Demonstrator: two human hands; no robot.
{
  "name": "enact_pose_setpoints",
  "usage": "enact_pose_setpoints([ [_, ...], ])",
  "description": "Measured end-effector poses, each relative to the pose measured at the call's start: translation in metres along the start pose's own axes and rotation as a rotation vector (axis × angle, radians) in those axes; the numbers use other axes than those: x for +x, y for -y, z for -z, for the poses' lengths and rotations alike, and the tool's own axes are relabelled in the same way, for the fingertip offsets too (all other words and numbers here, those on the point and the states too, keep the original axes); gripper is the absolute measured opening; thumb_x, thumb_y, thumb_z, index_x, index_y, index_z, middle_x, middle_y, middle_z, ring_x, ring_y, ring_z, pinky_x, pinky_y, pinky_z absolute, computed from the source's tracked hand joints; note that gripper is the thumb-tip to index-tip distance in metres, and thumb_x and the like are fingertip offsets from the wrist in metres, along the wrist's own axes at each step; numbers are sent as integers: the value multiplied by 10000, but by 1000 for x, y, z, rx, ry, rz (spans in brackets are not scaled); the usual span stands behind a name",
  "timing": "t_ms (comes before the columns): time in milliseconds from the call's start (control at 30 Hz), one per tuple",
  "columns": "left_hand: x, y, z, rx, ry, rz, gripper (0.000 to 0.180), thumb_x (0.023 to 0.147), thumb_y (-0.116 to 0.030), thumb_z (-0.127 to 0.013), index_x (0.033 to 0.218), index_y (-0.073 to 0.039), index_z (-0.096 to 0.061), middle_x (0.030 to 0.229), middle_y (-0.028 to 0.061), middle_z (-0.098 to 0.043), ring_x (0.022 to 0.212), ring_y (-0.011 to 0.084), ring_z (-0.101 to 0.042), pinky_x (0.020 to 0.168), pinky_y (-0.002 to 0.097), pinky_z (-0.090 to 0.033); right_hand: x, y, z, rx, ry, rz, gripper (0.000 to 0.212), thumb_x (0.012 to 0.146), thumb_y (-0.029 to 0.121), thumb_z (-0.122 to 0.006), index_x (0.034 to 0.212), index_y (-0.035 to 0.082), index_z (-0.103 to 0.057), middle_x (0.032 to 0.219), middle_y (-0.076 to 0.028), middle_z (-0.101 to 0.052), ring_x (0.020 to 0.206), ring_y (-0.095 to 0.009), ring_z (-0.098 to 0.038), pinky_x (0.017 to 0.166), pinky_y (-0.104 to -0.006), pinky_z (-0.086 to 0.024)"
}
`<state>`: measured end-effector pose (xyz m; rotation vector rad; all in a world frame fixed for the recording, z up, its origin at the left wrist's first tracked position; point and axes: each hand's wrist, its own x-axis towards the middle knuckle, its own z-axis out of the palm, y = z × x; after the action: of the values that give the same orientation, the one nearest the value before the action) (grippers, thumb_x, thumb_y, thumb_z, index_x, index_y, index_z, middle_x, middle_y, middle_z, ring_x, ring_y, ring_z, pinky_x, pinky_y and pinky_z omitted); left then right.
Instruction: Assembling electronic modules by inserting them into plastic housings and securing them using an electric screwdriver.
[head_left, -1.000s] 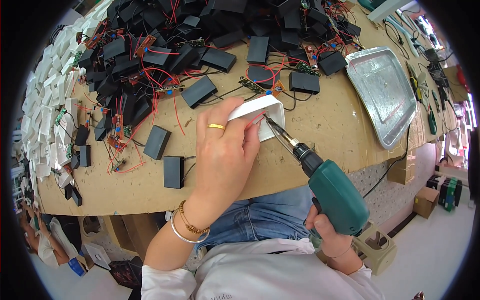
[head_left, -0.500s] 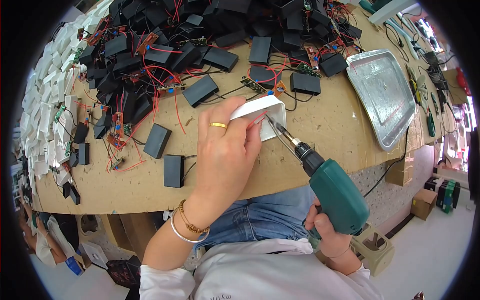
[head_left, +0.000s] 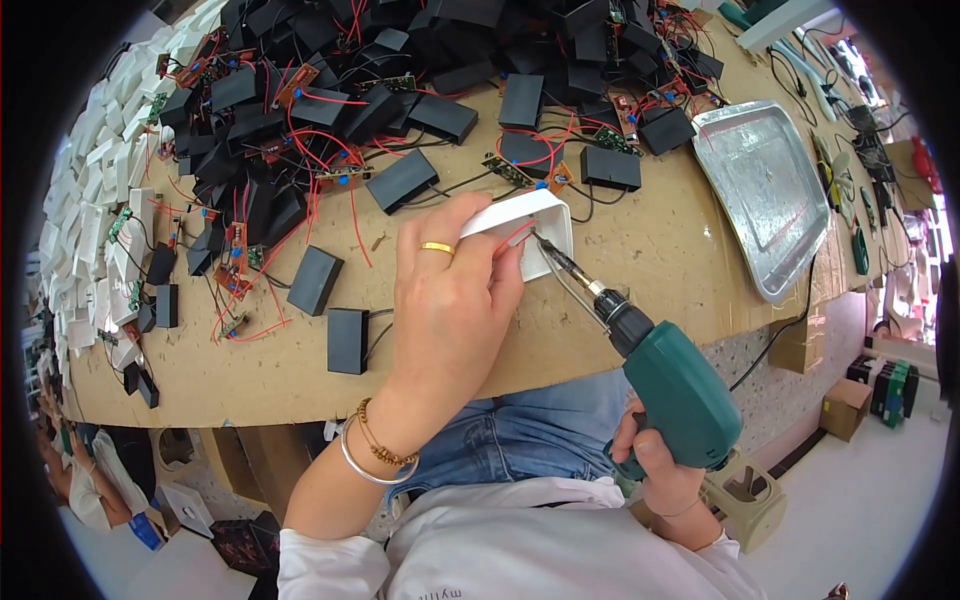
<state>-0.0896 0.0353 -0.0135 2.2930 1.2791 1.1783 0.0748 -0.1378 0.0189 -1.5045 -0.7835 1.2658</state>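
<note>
A: What's the L hand (head_left: 455, 285) doing?
B: I'm seeing it pinching the white case (head_left: 515, 211) by its wall, above the tabletop (head_left: 640, 290), in from the near edge. Red wire (head_left: 514, 236) is running from the fingertips into it.
A: R hand (head_left: 655, 462)?
B: Curling round the green gun (head_left: 682, 395), w/ its tip pointing into the case, nr the wire; touching or not, I can't tell.
A: Rest?
B: Black boxes (head_left: 400, 182) are lying heaped twd the far edge, tray (head_left: 765, 205) twd the R.

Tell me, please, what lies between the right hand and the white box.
The green tool, held by the right hand; in the head view its dark tip reaches into the white box.
</note>
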Motion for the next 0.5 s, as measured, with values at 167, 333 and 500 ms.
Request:
enact_pose_setpoints([
  [167,0,1,-1,2,-2,1,159,726,12,-691,880,28,-654,1103,118,-590,909,319,-538,781,383,-482,-2,1,0,30,-17,-8,452,848,309,-713,1112,-13,-536,757,-95,-585,623,-164,-558,587,-287,-473],
  [333,1,0,0,-17,-7,-1,146,726,11,-692,865,27,-650,1106,120,-590,900,318,-538,771,385,-483,-5,-2,3,75,-15,-13,469,841,308,-721,1122,-16,-532,771,-96,-584,640,-167,-563,605,-300,-478],
  [500,-1,0,0,-11,1,5,140,726,8,-694,857,26,-648,1105,119,-591,895,318,-539,765,385,-484,-6,-7,6,67,6,20,485,837,316,-725,1132,-15,-527,780,-92,-582,654,-168,-565,612,-307,-478],
])
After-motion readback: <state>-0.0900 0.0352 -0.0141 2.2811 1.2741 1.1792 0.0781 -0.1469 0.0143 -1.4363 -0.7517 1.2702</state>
